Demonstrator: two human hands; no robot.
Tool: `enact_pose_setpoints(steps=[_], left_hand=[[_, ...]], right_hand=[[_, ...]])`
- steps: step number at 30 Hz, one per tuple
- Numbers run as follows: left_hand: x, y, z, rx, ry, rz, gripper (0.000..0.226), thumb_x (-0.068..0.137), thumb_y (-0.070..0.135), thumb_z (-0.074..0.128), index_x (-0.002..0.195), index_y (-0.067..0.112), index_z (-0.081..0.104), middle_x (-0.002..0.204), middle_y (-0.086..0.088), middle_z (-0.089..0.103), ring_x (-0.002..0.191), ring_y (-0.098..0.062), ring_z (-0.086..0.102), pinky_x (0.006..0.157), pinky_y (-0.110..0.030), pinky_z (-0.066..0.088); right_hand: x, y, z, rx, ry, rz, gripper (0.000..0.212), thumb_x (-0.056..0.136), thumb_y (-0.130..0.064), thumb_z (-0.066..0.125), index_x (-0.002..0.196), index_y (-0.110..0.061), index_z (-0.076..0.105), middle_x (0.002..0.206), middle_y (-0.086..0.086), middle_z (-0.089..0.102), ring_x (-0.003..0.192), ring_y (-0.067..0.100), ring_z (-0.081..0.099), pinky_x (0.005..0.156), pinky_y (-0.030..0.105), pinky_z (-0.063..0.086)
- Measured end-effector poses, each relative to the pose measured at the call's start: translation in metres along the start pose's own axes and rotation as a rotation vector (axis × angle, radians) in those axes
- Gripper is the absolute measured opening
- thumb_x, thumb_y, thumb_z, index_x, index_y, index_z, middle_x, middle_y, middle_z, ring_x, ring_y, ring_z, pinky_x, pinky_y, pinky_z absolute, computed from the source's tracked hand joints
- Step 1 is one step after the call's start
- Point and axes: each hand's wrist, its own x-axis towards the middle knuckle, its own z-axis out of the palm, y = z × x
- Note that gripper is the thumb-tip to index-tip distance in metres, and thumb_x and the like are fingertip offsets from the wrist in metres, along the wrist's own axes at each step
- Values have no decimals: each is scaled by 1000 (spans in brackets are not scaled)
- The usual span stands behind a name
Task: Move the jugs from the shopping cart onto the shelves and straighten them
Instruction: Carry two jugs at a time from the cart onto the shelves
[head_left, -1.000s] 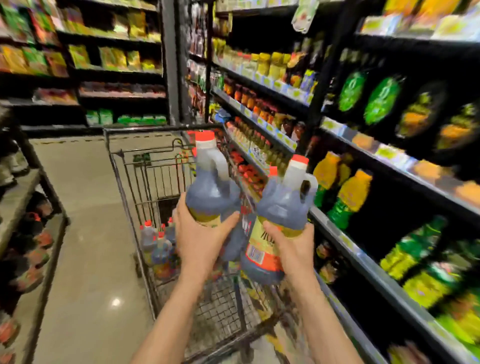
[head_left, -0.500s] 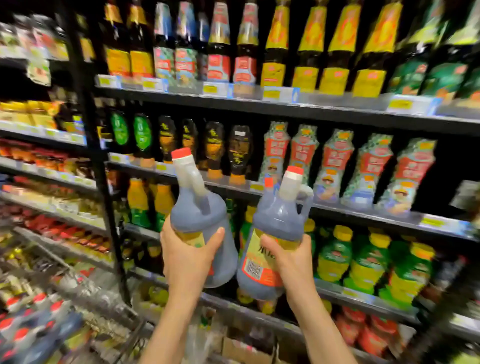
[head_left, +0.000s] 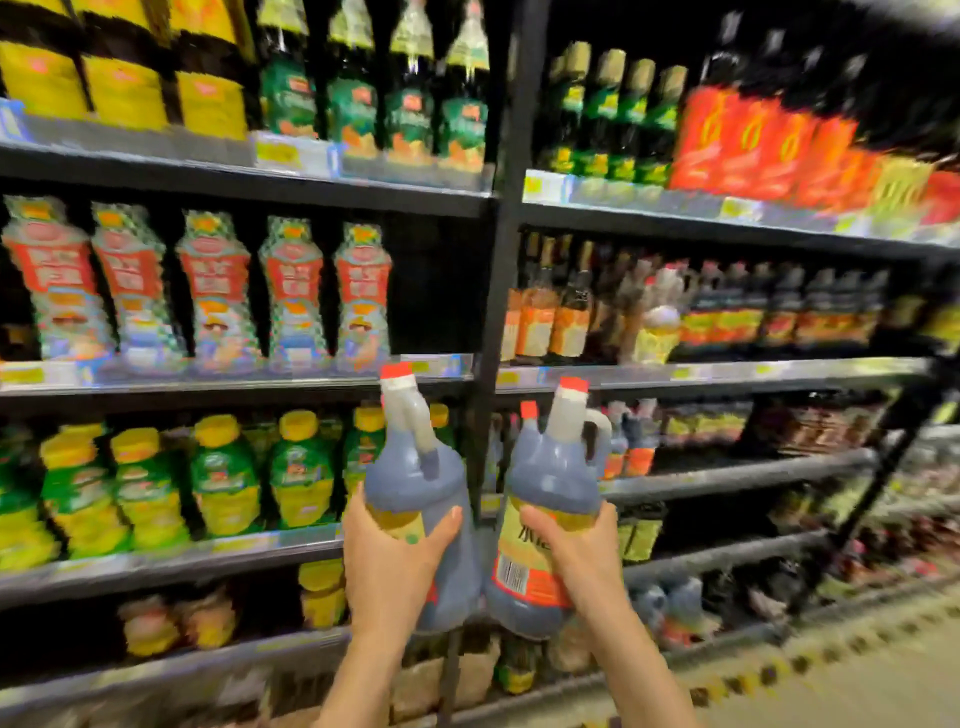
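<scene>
Jugs — one (head_left: 415, 499) per hand (head_left: 387, 566), other (head_left: 550, 499) (head_left: 582, 556) — before shelves (head_left: 727, 475).

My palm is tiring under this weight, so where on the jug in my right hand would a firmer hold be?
On the looped handle beside the neck of the right jug, probably. It sticks out on the jug's right, clear of the left jug, so the right hand could come from the right and hook its fingers through.

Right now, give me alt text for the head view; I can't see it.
Two bare hands each hold a dark red-capped jug upright before stocked store shelves: left hand grips the left jug, right hand grips the right jug. Green bottles with yellow caps stand on a shelf to the left.
</scene>
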Motion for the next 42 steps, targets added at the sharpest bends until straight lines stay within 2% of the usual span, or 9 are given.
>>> enact_pose_setpoints(steps=[4,7,13,16,20,26,34,39,42], left_hand=[[-26,3,88,15,-134,-6,80,64,25,84,131,11,43,131,-10,50,121,-29,48,94,-36,41],[-39,6,144,21,-222,29,84,58,35,84,129,13,44,131,-10,51,121,-28,49,96,-37,42],[-54,3,245,19,-413,-17,84,58,36,86,127,14,44,130,-9,50,120,-29,49,97,-43,44],[-57,-6,293,10,-475,-17,77,62,27,85,127,14,45,129,-6,50,120,-26,48,94,-33,41],[-54,-26,357,23,-552,-74,82,63,29,83,132,16,41,131,-6,48,122,-26,47,98,-40,42],[-39,-53,445,130,-544,-166,89,64,37,81,137,19,33,135,-7,43,125,-28,43,97,-41,41],[-17,-85,530,259,-489,-239,91,62,44,80,137,21,35,137,-6,42,125,-29,43,98,-45,42],[-6,-98,580,264,-388,-288,91,59,44,82,136,21,39,136,-7,45,125,-28,45,99,-47,42],[1,-102,610,262,-310,-345,92,58,46,82,136,20,40,134,-6,45,125,-28,44,100,-46,41]], right_hand=[[25,8,-82,-28,142,23,44,68,-4,81,97,-14,49,99,6,61,83,16,61,69,30,49],[40,13,-133,-55,252,52,52,67,-6,81,107,-4,48,110,14,62,95,28,62,78,37,49],[74,32,-215,-77,407,150,64,61,-18,86,108,-12,43,107,12,61,94,30,63,83,48,53],[95,39,-247,-122,448,154,53,64,-16,85,99,-14,44,100,8,60,91,28,63,78,44,53],[135,53,-282,-150,470,163,57,67,-16,84,105,-12,41,98,7,59,81,20,61,62,30,47],[213,94,-326,-212,411,260,76,55,-36,88,113,-8,49,102,9,66,84,21,68,65,32,54],[301,129,-360,-232,346,371,63,63,-28,86,105,-14,41,98,4,60,90,23,63,77,40,54],[360,142,-379,-271,240,398,55,69,-28,82,104,-16,41,93,0,57,74,9,56,56,19,41],[396,150,-392,-306,141,405,53,69,-29,82,103,-15,44,93,1,58,73,8,56,55,18,42]])
